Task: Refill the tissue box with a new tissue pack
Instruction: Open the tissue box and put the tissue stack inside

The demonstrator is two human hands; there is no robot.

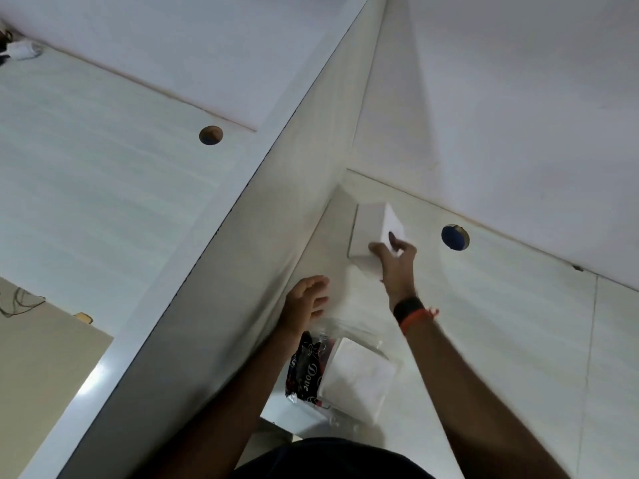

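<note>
A plain white tissue box stands on the desk near the corner where the partition meets the wall. My right hand grips its near end, thumb on one side and fingers on the top face. My left hand hovers to the left of the box, fingers spread, holding nothing. Close to me lies the new tissue pack: a white stack of tissues in clear plastic wrap with a dark red and black printed label on its left side.
A tall white partition runs diagonally along the left of the desk. A round cable hole sits right of the box. Another desk with a cable hole lies beyond the partition. The white wall rises behind.
</note>
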